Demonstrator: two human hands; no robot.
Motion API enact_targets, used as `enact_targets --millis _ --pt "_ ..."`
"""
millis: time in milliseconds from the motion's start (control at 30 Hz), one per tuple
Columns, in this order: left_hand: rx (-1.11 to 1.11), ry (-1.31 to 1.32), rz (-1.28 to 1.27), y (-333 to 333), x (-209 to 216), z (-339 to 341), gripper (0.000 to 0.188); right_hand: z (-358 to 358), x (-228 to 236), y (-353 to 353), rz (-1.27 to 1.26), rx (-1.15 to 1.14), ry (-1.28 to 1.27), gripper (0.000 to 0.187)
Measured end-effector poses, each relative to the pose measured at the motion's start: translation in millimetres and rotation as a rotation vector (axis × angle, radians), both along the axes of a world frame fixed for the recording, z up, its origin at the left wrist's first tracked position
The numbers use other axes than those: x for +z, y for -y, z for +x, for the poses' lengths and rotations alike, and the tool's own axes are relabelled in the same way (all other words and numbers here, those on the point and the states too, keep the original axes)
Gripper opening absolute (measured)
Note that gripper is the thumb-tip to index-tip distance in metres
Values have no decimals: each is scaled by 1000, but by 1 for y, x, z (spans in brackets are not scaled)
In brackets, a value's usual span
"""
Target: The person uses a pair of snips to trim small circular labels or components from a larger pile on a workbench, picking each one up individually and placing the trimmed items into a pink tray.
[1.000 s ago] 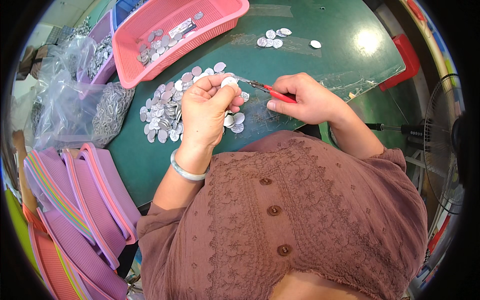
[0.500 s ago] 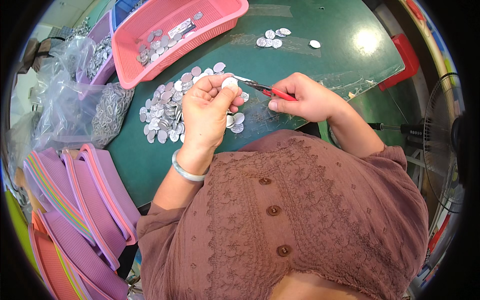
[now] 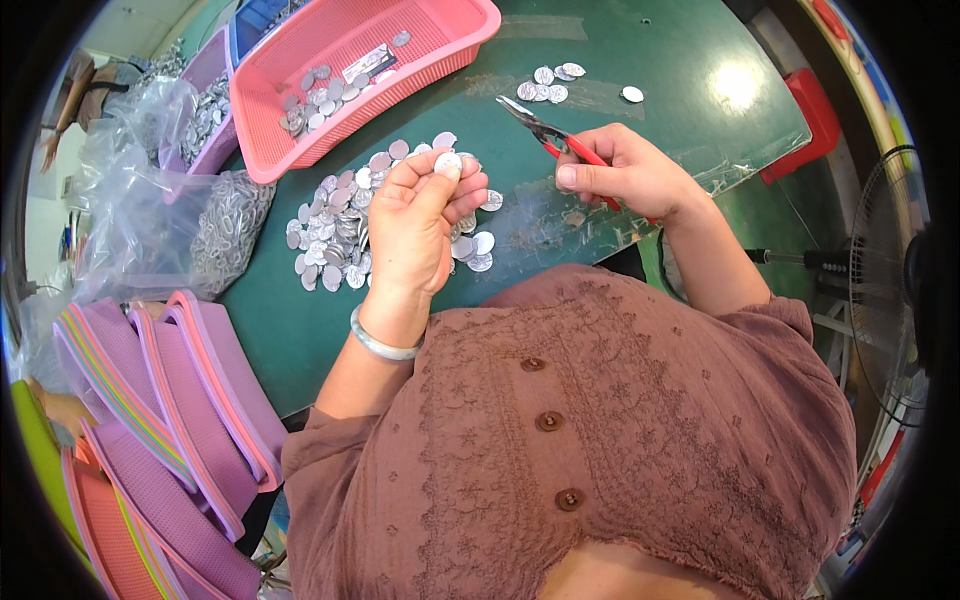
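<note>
Between thumb and fingers, my left hand [image 3: 415,215] pinches a round silvery metal disc [image 3: 448,163], held above a heap of similar discs [image 3: 335,225] on the green table. My right hand [image 3: 625,170] is wrapped round the red handles of a pair of pliers [image 3: 548,132]. The pliers' jaws point up and left, slightly parted, with nothing between them and apart from the disc. A few more discs [image 3: 483,243] lie by the heel of my left hand, partly hidden by it. Farther back sits a small group of discs [image 3: 545,85], with a single disc [image 3: 632,94] to its right.
A pink basket [image 3: 380,75] with some discs stands at the back left. Beside it are a purple basket [image 3: 205,70] and a clear bag [image 3: 230,225] of metal links. Stacked purple baskets [image 3: 190,400] are at the left; a fan [image 3: 885,270] stands right of the green table [image 3: 700,50].
The pliers have moved away from the disc, to the right, and their jaws have parted. My left hand still holds the disc, with its fingers a little more spread.
</note>
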State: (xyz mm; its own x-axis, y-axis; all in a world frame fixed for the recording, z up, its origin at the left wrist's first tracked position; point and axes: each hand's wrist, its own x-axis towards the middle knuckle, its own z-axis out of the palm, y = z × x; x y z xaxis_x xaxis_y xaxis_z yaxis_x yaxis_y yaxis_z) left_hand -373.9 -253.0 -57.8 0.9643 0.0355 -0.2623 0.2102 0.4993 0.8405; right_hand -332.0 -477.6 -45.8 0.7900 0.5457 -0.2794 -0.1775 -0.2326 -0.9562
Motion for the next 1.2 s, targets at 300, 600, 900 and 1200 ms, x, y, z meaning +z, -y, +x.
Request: enact_targets --millis 300,600,900,1200 --pt "22 43 -97 1 0 1 20 0 -14 4 -36 -41 -28 30" --pt "-6 78 -137 0 -1 1 21 0 -16 3 -23 -24 -7 29" --pt "-31 80 -176 -2 -4 4 21 -1 -19 4 18 -39 -11 29" --pt "-113 -25 147 14 -6 31 17 -5 -29 11 177 -241 -44 24"
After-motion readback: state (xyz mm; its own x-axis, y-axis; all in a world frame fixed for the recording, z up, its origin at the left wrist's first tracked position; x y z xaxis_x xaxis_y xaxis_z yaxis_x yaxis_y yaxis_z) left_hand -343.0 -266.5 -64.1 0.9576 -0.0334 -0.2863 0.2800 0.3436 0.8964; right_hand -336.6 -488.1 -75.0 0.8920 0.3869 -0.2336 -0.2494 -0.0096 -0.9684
